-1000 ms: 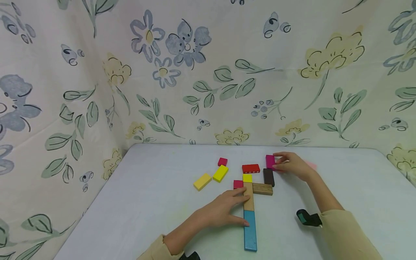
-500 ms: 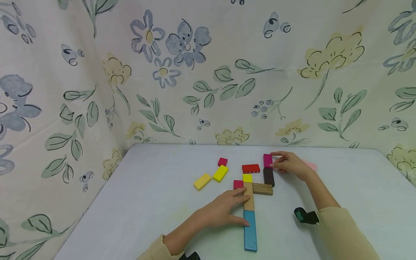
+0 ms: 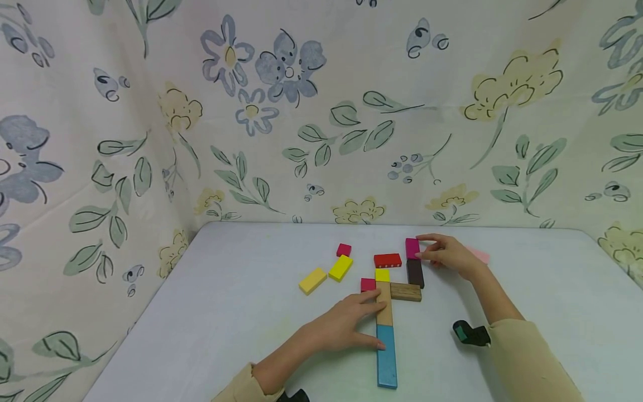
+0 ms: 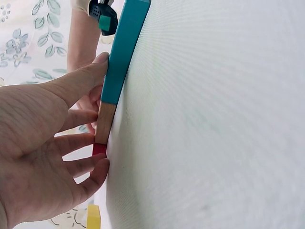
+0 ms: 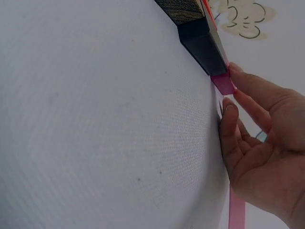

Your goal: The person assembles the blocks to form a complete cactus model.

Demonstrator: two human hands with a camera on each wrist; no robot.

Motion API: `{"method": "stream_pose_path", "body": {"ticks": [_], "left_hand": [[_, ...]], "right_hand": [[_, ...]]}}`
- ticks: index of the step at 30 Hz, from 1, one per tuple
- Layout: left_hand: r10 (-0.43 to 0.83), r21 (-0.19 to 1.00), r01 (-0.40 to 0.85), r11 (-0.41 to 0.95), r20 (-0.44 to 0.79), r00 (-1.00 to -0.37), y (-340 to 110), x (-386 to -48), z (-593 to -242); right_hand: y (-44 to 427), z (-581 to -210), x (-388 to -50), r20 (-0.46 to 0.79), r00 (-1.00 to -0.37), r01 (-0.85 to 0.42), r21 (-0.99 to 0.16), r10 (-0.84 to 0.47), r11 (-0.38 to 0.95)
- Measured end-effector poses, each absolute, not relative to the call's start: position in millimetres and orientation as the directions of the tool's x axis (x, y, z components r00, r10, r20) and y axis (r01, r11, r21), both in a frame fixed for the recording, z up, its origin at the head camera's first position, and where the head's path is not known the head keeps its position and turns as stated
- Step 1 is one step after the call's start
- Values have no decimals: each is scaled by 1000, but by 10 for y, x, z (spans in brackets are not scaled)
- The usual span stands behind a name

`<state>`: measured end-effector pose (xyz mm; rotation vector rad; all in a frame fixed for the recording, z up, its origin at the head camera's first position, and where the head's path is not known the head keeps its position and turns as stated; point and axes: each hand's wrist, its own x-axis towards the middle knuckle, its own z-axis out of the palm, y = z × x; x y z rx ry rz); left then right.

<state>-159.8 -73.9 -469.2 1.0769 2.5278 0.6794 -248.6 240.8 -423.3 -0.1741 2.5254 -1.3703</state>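
In the head view, my left hand [image 3: 339,325] lies with spread fingers along the left side of a column. Its thumb touches the long blue block [image 3: 387,365] and its fingertips touch the tan block [image 3: 384,315]. My right hand [image 3: 447,257] holds a magenta block [image 3: 412,248] between thumb and index finger at its right side. That block stands end to end with a dark brown block [image 3: 415,273]; in the right wrist view the magenta block [image 5: 223,85] meets it. A brown wooden block [image 3: 406,292] joins the column's right side.
A small yellow block [image 3: 382,274] tops the column, with a crimson block [image 3: 368,285] beside it. A red block [image 3: 387,261] lies behind. Two yellow blocks [image 3: 341,268] and a small crimson cube [image 3: 344,249] lie left. A pink piece [image 3: 479,255] is partly behind my right hand.
My right hand has slid the magenta block slightly left, so it sits more squarely behind the dark brown block. My left hand has stayed in place.
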Motion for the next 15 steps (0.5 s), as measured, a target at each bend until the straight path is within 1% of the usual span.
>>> {"method": "stream_pose_path", "body": {"ticks": [9, 15], "left_hand": [[736, 542, 585, 603, -95, -670, -737, -1596, -4690], [725, 554, 562, 615, -117, -678, -731, -1587, -4652]], "right_hand": [[2412, -4250, -2488, -173, -958, 22, -839, -228, 544], [2415, -4259, -2484, -170, -959, 20, -841, -228, 541]]}}
